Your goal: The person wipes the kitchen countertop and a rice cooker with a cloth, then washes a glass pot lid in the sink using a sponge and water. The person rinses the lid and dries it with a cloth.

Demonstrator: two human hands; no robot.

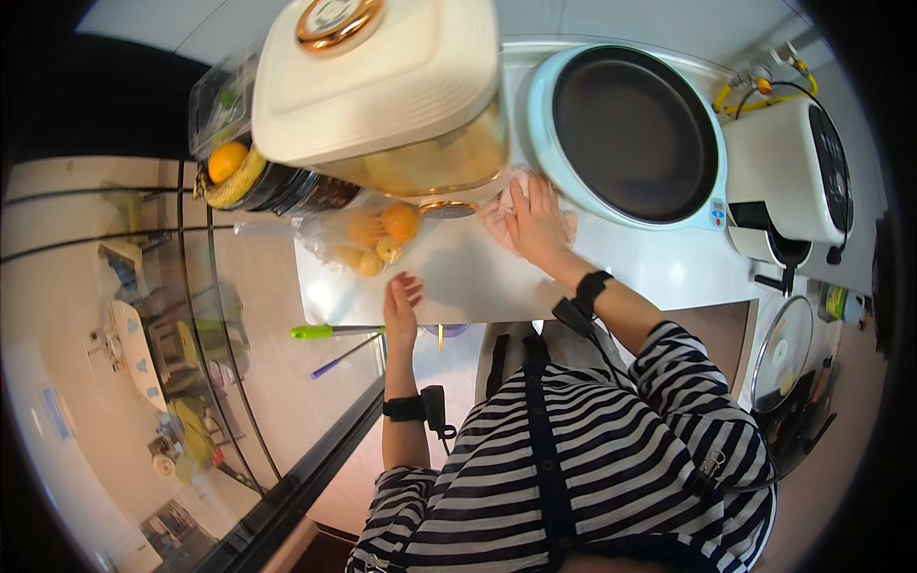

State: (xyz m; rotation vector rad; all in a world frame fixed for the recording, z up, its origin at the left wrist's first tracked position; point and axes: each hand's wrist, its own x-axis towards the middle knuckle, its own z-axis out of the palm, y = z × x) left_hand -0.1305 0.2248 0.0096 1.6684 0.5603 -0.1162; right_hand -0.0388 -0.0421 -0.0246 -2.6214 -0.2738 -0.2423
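My right hand [536, 218] lies with its fingers spread over a crumpled pale pink cloth [494, 218], pressing it to the white countertop [458, 286]. The cloth sits between a large lidded container [387, 86] and a light blue electric pan [634, 136]. At the counter's front edge my left hand [402, 308] is held with loosely curled fingers and nothing in it. Just beyond that hand is a clear plastic bag [333, 233] of oranges [399, 222] and smaller yellow fruit [370, 262]. The container has a cream lid and see-through walls; its contents are blurred.
Bananas [240, 183] and an orange [228, 162] rest at the back left, near a clear plastic box [218, 107]. A white air fryer [784, 172] with its drawer partly out stands right. Green-handled [311, 332] and purple-tipped sticks lean by the counter. A black-framed glass partition [193, 286] borders the left.
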